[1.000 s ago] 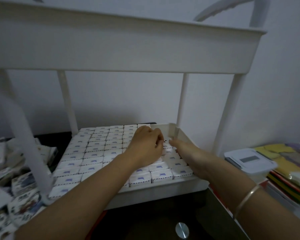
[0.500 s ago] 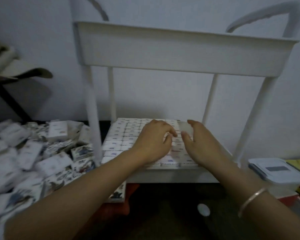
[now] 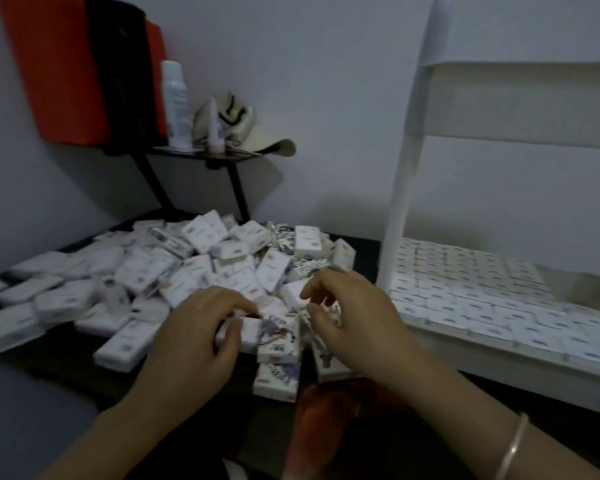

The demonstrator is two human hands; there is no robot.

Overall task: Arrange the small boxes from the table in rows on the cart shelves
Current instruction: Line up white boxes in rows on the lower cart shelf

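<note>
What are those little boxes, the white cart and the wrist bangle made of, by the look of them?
The boxes look like thin printed cardboard: matte white faces, sharp folded edges, small printed marks. The cart seems white plastic or painted metal; its smooth, matte post leaves that open. The bangle looks like polished metal, with a pale shine.
</note>
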